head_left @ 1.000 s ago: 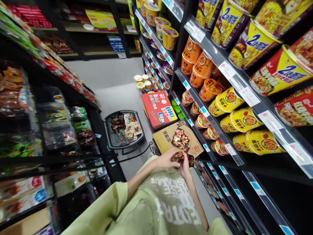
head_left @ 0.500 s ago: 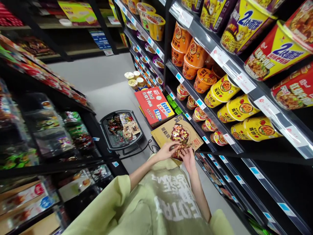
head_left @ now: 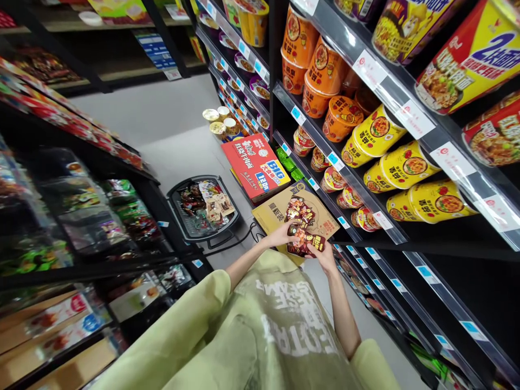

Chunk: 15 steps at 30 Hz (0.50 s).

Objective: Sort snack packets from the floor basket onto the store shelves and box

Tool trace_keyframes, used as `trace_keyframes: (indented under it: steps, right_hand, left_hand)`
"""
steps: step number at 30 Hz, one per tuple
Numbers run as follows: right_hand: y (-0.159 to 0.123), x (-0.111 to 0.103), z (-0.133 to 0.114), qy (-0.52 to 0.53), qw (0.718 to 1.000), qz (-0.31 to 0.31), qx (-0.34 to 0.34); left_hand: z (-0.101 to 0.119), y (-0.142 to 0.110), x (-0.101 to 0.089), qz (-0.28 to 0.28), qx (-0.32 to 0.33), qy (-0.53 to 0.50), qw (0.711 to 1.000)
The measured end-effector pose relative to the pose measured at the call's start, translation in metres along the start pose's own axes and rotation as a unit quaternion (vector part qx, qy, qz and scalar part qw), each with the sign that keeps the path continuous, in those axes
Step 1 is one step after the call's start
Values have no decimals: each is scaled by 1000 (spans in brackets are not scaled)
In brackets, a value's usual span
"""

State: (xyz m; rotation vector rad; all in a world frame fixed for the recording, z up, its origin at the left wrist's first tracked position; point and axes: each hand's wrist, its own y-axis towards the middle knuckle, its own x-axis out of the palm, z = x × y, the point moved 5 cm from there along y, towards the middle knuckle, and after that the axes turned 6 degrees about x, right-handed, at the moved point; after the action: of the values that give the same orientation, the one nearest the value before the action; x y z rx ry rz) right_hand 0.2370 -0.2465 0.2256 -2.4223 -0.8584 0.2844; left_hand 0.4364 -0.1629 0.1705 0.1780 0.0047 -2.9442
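Note:
Between my two hands is a dark red snack packet point(head_left: 303, 242) with its printed front turned up. My left hand point(head_left: 283, 234) is closed on the packet's left end, thumb on top. At its right end, my right hand point(head_left: 325, 257) grips it by the lower edge. Just beyond, more dark red packets point(head_left: 300, 210) lie on a brown cardboard box point(head_left: 268, 214). A red noodle carton point(head_left: 254, 168) stands behind that box, almost touching it.
On the floor to the left sits a dark shopping basket point(head_left: 182, 227) holding several small packets. Instant noodle cups point(head_left: 379, 127) fill the shelves at right. Hanging snack bags point(head_left: 122, 211) line the left rack. Several more cups point(head_left: 217, 128) stand on the floor beyond the carton.
The packet in my hands has turned from edge-on to flat, so its printed front shows. My hands now hold its two ends. The camera view has shifted slightly.

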Motion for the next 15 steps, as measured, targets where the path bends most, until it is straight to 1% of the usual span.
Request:
trace_keyframes:
  steps: [2,3,4,6,8,10,12,15]
  right_hand:
    - [2,-3,14,-99,993,52,-36]
    - [3,-2,21,-157,984,71,-50]
    - [5,-1,29,-215,971,87,-55]
    - [9,3,45,-320,939,121,-40]
    - [13,9,58,-401,905,145,-9]
    - [18,18,67,-454,878,149,13]
    - [22,24,71,-482,864,145,15]
    - [25,28,71,-491,858,151,-2]
  left_hand:
    - [-29,-6,10,-7,-64,83,995]
    - [-41,-11,15,-15,-90,120,989]
    - [-51,-16,20,-22,-110,149,982]
    - [-65,-26,28,-29,-132,183,974]
    - [-74,-33,33,-31,-145,205,967]
    - [-79,-37,38,-33,-152,228,961]
    - [-83,-36,43,-40,-153,242,957]
    - [-86,-31,57,-78,-147,239,957]
